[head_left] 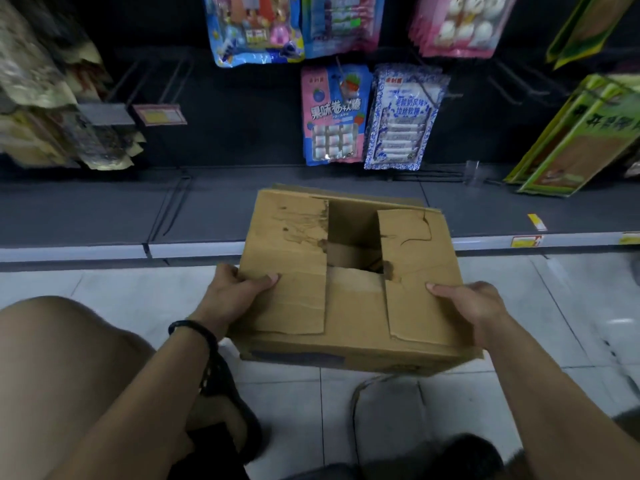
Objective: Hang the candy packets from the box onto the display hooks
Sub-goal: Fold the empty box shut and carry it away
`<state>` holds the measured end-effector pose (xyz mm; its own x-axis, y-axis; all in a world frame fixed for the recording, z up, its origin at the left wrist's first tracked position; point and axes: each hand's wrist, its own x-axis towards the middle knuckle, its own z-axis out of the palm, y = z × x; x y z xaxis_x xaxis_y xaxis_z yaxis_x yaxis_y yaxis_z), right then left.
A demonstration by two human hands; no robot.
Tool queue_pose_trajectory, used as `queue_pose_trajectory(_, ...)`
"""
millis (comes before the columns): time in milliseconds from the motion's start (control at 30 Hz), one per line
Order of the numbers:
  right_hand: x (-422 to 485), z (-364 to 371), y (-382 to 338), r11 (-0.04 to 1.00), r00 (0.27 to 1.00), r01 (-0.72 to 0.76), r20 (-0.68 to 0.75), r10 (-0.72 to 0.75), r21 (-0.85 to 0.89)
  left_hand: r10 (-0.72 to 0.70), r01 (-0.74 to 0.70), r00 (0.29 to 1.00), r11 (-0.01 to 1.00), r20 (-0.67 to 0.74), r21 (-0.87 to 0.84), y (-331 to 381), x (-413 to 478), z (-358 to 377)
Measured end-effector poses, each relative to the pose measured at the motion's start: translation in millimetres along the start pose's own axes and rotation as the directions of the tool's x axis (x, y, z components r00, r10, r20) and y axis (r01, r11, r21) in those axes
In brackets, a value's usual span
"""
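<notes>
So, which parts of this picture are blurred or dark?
Head view: the brown cardboard box, gripped by the left hand and right hand, is fairly sharp; the beige packets at far left are blurred; the black display wall is dim.

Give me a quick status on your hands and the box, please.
Left hand and right hand grip the brown cardboard box at its near edge. Flaps partly folded over; contents hidden. Bare black wire display hooks upper left, nothing in the way.
</notes>
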<state>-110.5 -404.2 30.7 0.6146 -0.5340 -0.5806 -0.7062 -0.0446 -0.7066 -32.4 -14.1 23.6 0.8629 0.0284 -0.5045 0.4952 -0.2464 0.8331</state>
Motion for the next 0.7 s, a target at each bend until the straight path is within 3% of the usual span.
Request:
queue_pose_trajectory(133,4,-43,-49,0.998,0.999,0.027,0.032,-0.029,0.063,0.103,-0.110,0.980,0.993,0.172,0.029,71,4,22)
queue_pose_trajectory(267,36,-87,-63,0.994,0.999,-0.046,0.026,0.044,0.096,0.094,-0.132,0.958,0.983,0.269,0.128,114,34,56)
queue_pose_trajectory(533,71,-163,-43,0.984,0.978,-0.072,-0.182,0.102,0.163,-0.109,0.029,0.907,0.980,0.406,0.199,130,75,172)
queue_pose_trajectory(700,5,-237,-57,0.963,0.924,-0.151,-0.315,0.219,0.224,-0.197,0.086,0.859,0.965,0.473,0.246,207,27,223)
